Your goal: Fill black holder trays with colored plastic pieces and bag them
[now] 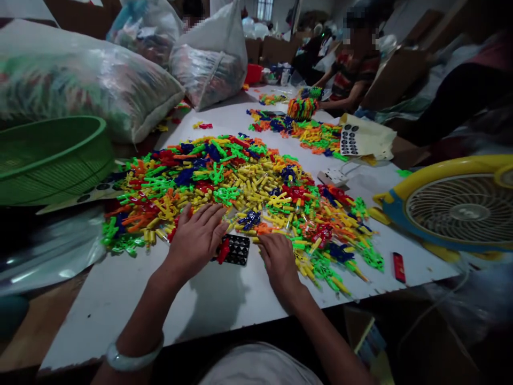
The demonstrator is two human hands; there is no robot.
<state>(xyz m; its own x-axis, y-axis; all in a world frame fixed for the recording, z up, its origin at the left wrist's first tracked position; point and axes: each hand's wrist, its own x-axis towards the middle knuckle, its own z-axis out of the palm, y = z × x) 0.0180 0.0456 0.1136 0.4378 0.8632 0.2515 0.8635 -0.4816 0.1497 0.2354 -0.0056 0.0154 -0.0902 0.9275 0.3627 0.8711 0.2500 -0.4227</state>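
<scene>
A small black tray with rows of pockets lies on the white table between my hands. My left hand reaches over the tray's left side, its fingers stretched toward the heap and a red plastic piece just below its thumb. Right of the tray, my right hand has bent fingers, with the tips by yellow tube-like pieces at the heap's edge; what they pinch is hidden. Ahead spreads a heap of yellow tubes mixed with green, red, orange and blue plastic figures.
On the left stand a green basket and a stuffed clear sack. A yellow-blue fan, a red lighter-like object and a white power strip are on the right. Another person sits across by more pieces.
</scene>
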